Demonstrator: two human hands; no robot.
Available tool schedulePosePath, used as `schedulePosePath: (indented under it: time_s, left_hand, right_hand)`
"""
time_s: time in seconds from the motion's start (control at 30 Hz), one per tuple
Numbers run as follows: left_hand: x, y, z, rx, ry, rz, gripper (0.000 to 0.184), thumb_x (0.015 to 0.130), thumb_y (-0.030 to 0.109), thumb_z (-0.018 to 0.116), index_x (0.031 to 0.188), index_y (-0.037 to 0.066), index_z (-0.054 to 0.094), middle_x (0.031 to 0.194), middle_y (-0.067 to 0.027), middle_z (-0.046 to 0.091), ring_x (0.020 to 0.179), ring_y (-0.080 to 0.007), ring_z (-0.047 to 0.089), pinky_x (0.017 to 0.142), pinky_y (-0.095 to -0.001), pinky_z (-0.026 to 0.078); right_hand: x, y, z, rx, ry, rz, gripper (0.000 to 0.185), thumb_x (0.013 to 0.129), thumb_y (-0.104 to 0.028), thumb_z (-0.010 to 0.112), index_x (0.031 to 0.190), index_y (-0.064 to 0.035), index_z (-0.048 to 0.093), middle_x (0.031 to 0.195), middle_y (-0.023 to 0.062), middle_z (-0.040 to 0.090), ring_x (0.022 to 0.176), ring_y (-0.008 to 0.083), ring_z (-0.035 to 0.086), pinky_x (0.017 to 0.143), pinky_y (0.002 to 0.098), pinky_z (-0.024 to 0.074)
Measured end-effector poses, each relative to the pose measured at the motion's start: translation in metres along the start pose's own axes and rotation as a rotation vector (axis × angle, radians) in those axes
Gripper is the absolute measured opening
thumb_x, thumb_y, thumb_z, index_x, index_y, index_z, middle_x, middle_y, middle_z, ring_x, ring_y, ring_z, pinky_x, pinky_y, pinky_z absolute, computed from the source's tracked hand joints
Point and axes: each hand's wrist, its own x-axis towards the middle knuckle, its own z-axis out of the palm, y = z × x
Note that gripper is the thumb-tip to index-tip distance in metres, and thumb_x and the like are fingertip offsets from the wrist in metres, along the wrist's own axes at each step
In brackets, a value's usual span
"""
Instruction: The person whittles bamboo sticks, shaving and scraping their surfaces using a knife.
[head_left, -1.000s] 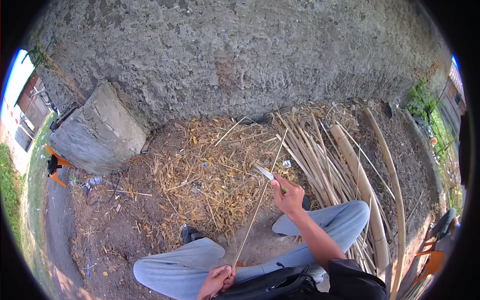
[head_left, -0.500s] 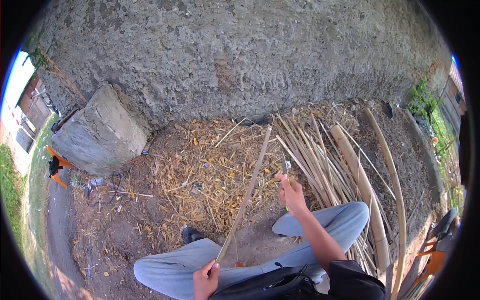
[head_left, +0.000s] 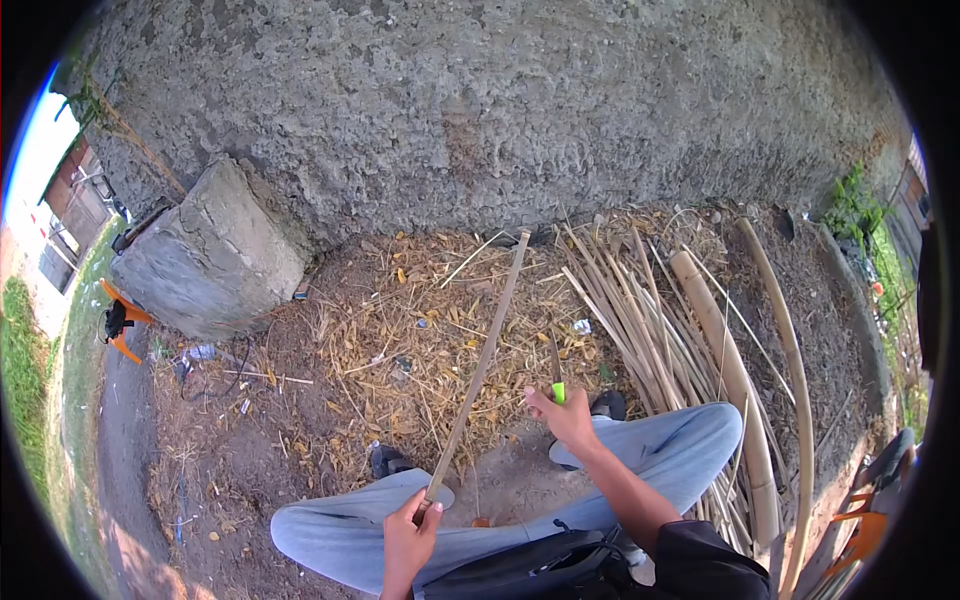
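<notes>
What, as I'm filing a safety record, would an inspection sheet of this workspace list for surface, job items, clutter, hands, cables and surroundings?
Surface: earthen ground, littered with dry leaves.
Job's things: one long bamboo strip and a green-handled knife, apart; pile of loose strips at picture right, beside a thick pole and a curved pole.
Clutter: white scrap near the pile; pale litter at picture left.
Hands: left hand grips the strip's near end; right hand holds the knife, blade pointing away from the person.
Cables: thin dark strand at picture left, possibly a cord; too small to confirm.
Surroundings: rough wall ahead, block against it, grass at far left.
</notes>
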Motion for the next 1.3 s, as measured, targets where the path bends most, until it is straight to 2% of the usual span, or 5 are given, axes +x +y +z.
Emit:
schedulePosePath:
  time_s: [0.33,0.4,0.7,1.03,1.3]
  left_hand:
    - [-0.01,-0.001,0.011,0.128,-0.107,0.274,0.043,0.085,0.015,0.077,0.125,0.002,0.065,0.074,-0.0076,0.066,0.055,-0.0119,0.058,0.054,-0.0274,0.046]
    - [-0.022,-0.003,-0.001,0.31,0.03,0.209,0.047,0.082,0.024,0.079,0.123,0.006,0.066,0.089,-0.0132,0.072,0.064,-0.0298,0.068,0.058,-0.0383,0.053]
    - [-0.054,-0.029,-0.085,0.503,0.859,0.186,0.013,0.09,0.014,0.069,0.089,0.002,0.068,0.083,-0.0172,0.066,0.077,-0.0369,0.062,0.07,-0.0437,0.051]
    - [-0.056,-0.343,-0.251,0.617,1.237,-0.03,0.022,0.089,0.026,0.074,0.095,0.004,0.073,0.084,-0.0103,0.071,0.074,-0.0265,0.066,0.069,-0.0398,0.053]
    - [-0.064,-0.434,-0.149,0.295,0.856,-0.686,0.022,0.088,0.023,0.075,0.098,0.004,0.074,0.086,-0.0117,0.071,0.074,-0.027,0.067,0.069,-0.0397,0.053]
  right_hand:
    - [-0.022,-0.061,0.017,0.573,-0.217,0.395,0.025,0.1,-0.022,0.061,0.108,0.0016,0.066,0.088,0.0091,0.071,0.042,0.0019,0.033,0.04,0.0223,0.0243]
    - [-0.009,-0.068,0.009,0.547,-0.085,0.334,0.02,0.098,-0.018,0.064,0.103,0.0015,0.067,0.087,0.0097,0.072,0.042,0.002,0.036,0.039,0.0227,0.0251]
    - [-0.002,-0.127,-0.015,0.19,-0.167,-0.005,0.034,0.085,-0.016,0.081,0.108,0.0067,0.072,0.077,0.0035,0.072,0.077,0.0056,0.064,0.067,0.0202,0.049]
    - [-0.004,-0.081,-0.24,-0.957,1.121,-0.575,0.032,0.089,-0.022,0.077,0.071,0.0016,0.063,0.069,0.0115,0.063,0.057,0.0241,0.058,0.053,0.0376,0.0417]
    - [-0.1,0.117,-0.391,-0.853,0.952,0.548,0.036,0.081,-0.034,0.076,0.079,0.0026,0.073,0.071,0.0151,0.069,0.066,0.0263,0.065,0.074,0.044,0.0507]
